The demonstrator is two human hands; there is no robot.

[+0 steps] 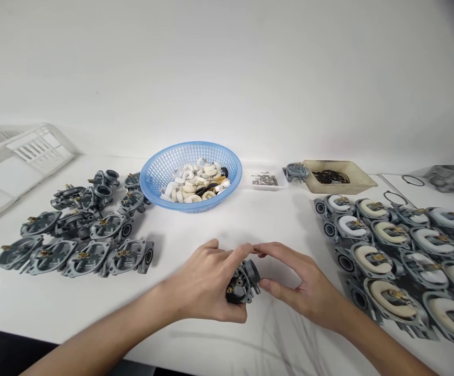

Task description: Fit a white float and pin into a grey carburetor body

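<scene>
My left hand [209, 279] is wrapped round a grey metal carburetor body [245, 282] above the middle of the table. The body is tilted, with brass parts inside and a round inlet facing right; my palm and fingers hide much of it. Close on the right is my right hand [301, 279], its thumb and fingers spread apart. Its thumb tip lies at the edge of the carburetor body, and its fingertips meet my left index finger; whether they press on the body I cannot tell.
Carburetor bodies [88, 258] stand in rows at left; others with C-shaped floats [373, 259] fill the right. Behind are a blue basket [191, 207] of floats, a white tray [246, 184] of small pins, a lone carburetor [296, 171], a box [358, 180] of black rings, and a white crate [60, 141].
</scene>
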